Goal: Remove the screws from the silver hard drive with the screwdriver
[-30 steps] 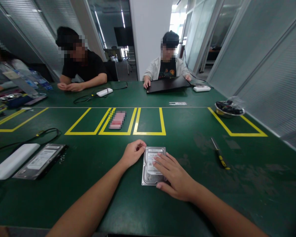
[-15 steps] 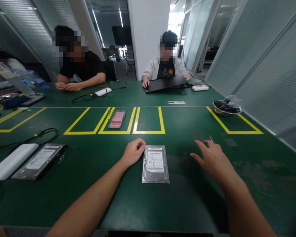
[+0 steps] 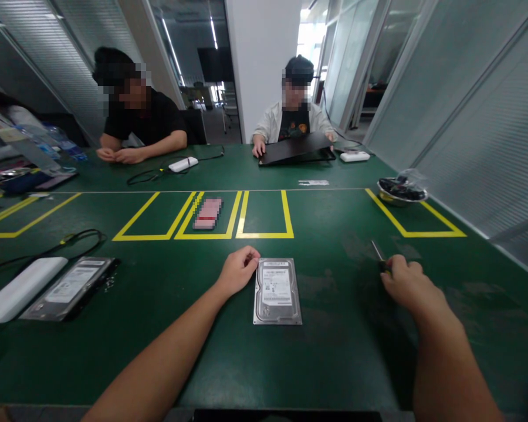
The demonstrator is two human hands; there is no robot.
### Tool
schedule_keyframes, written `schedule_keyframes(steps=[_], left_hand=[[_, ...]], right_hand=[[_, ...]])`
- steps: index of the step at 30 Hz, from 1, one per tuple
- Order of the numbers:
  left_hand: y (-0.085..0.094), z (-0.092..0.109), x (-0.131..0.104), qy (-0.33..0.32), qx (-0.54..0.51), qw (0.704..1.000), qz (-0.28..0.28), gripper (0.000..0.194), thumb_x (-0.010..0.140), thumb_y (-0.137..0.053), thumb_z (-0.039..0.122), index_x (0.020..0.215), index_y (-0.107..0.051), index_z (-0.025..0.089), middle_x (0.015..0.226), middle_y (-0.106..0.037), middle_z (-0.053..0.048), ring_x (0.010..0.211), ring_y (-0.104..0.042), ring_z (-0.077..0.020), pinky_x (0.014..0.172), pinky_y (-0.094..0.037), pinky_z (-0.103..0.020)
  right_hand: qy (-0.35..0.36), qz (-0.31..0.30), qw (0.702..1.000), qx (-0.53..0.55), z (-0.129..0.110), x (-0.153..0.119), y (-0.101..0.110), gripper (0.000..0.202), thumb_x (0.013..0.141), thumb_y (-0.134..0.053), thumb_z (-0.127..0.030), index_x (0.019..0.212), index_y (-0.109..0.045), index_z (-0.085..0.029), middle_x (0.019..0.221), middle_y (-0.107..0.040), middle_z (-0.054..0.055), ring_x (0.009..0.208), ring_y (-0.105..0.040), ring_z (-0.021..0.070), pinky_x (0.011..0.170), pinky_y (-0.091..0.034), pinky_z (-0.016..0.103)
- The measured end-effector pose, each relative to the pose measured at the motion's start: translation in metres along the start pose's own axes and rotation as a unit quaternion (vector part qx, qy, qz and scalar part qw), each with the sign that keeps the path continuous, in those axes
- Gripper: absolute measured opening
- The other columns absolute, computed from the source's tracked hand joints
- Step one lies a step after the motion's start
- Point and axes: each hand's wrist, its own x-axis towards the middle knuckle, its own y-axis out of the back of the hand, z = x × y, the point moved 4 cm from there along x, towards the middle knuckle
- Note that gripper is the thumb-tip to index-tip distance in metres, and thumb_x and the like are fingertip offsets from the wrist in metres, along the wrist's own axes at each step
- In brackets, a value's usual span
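A silver hard drive (image 3: 278,291) with a white label lies flat on the green table in front of me. My left hand (image 3: 238,271) is at its upper left corner, fingers curled and thumb and index fingertips pinching that edge. To the right, my right hand (image 3: 407,281) is closed around a screwdriver (image 3: 377,251). Its thin metal shaft points up and left, away from me. Most of the handle is hidden inside my fingers.
At left, a second hard drive (image 3: 70,288) lies beside a white power strip (image 3: 24,288), with tiny bits near it. Yellow tape (image 3: 264,235) marks boxes; one holds a pink item (image 3: 208,213). A bowl (image 3: 402,191) of dark parts stands right. People sit opposite, one holding a black panel (image 3: 294,149).
My right hand has moved right and closed from spread fingers onto the screwdriver, whose shaft now shows more. The left hand and hard drive have stayed in place.
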Motion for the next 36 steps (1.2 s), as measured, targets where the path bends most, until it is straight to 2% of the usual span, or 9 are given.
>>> schedule_keyframes(steps=[8, 15, 18, 22, 27, 30, 33, 36], left_hand=[[0.0, 0.001, -0.001, 0.0, 0.006, 1.0, 0.007, 0.013, 0.087, -0.053, 0.025, 0.085, -0.063, 0.018, 0.081, -0.068, -0.002, 0.075, -0.062, -0.0157, 0.066, -0.046, -0.025], [0.0, 0.002, -0.002, -0.007, 0.009, 1.0, 0.006, 0.013, 0.087, -0.052, 0.025, 0.087, -0.063, 0.018, 0.081, -0.068, -0.002, 0.075, -0.062, -0.0157, 0.067, -0.047, -0.025], [0.001, 0.002, -0.002, -0.009, 0.007, 1.0, 0.005, 0.013, 0.087, -0.052, 0.025, 0.087, -0.063, 0.018, 0.081, -0.068, -0.002, 0.075, -0.062, -0.0158, 0.067, -0.047, -0.025], [0.0, 0.0, -0.002, -0.009, 0.003, 1.0, 0.006, 0.013, 0.087, -0.053, 0.026, 0.086, -0.063, 0.018, 0.08, -0.068, -0.002, 0.073, -0.062, -0.0154, 0.065, -0.046, -0.025], [0.001, -0.001, -0.002, -0.007, 0.002, 1.0, 0.007, 0.013, 0.087, -0.053, 0.026, 0.086, -0.063, 0.018, 0.08, -0.068, -0.002, 0.072, -0.061, -0.0151, 0.064, -0.046, -0.025], [0.0, -0.001, -0.002, -0.006, 0.004, 1.0, 0.007, 0.013, 0.087, -0.052, 0.026, 0.087, -0.063, 0.018, 0.08, -0.068, -0.002, 0.072, -0.061, -0.0152, 0.064, -0.046, -0.025], [0.0, 0.0, -0.002, -0.009, 0.004, 1.0, 0.007, 0.013, 0.087, -0.053, 0.026, 0.087, -0.063, 0.018, 0.08, -0.067, -0.002, 0.073, -0.062, -0.0152, 0.065, -0.046, -0.025], [0.0, 0.0, -0.002, -0.008, 0.004, 1.0, 0.007, 0.013, 0.087, -0.053, 0.026, 0.086, -0.063, 0.018, 0.079, -0.067, -0.002, 0.072, -0.061, -0.0152, 0.064, -0.046, -0.024]], right_hand=[[0.003, -0.054, 0.998, 0.021, 0.005, 0.002, -0.009, 0.039, 0.089, -0.038, -0.04, 0.117, -0.052, -0.018, 0.106, -0.062, 0.021, 0.095, -0.066, 0.0365, 0.075, -0.051, 0.048], [0.008, -0.052, 0.998, 0.023, -0.001, -0.003, -0.009, 0.041, 0.09, -0.036, -0.037, 0.124, -0.048, -0.017, 0.11, -0.062, 0.022, 0.097, -0.066, 0.036, 0.077, -0.05, 0.048], [0.013, -0.022, 0.999, 0.04, -0.008, -0.006, -0.005, 0.043, 0.092, -0.031, -0.038, 0.126, -0.047, -0.016, 0.111, -0.06, 0.023, 0.099, -0.064, 0.0367, 0.079, -0.049, 0.048], [0.055, 0.084, 0.99, 0.096, -0.017, -0.01, 0.008, 0.044, 0.093, -0.029, -0.038, 0.124, -0.047, -0.013, 0.109, -0.06, 0.022, 0.103, -0.061, 0.0358, 0.084, -0.047, 0.046], [0.11, 0.187, 0.953, 0.213, -0.024, -0.015, 0.023, 0.039, 0.088, -0.042, -0.043, 0.114, -0.054, -0.015, 0.099, -0.064, 0.015, 0.094, -0.061, 0.0299, 0.084, -0.047, 0.041], [0.123, 0.22, 0.928, 0.275, -0.028, -0.023, 0.031, 0.039, 0.085, -0.052, -0.049, 0.109, -0.059, -0.018, 0.085, -0.063, 0.008, 0.077, -0.061, 0.0238, 0.073, -0.047, 0.037], [0.129, 0.213, 0.891, 0.379, -0.032, -0.032, 0.036, 0.04, 0.08, -0.062, -0.053, 0.103, -0.063, -0.02, 0.07, -0.058, 0.0, 0.059, -0.054, 0.0167, 0.056, -0.042, 0.029], [0.131, 0.183, 0.834, 0.504, -0.035, -0.038, 0.039, 0.036, 0.076, -0.07, -0.05, 0.095, -0.064, -0.019, 0.069, -0.057, -0.001, 0.057, -0.051, 0.0138, 0.05, -0.039, 0.025]])
